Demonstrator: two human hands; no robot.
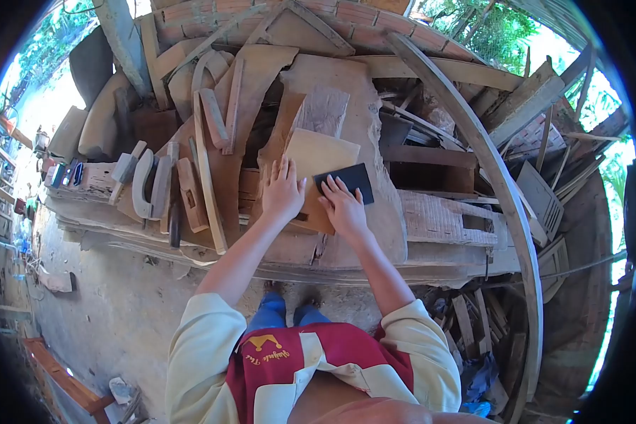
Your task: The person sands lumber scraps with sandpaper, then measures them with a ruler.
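Observation:
My left hand (283,191) lies flat, fingers apart, on the left edge of a tan, flat rectangular sheet (325,150). Beneath it a brown piece (318,212) shows, perhaps wood. My right hand (345,212) rests with outstretched fingers on a black rectangular sheet (359,177) that looks like sandpaper. The black sheet overlaps the tan one at its right corner. Both lie on a broad, rough-edged wooden slab (385,226). Behind the tan sheet a weathered, pale wood block (325,111) sits at an angle.
Left of my hands lie a wooden hand plane (192,194), a pale curved handle piece (143,185) and a long thin curved strip (206,169). A large curved beam (498,166) arches along the right. Wood scraps (477,318) lie below the bench on the right.

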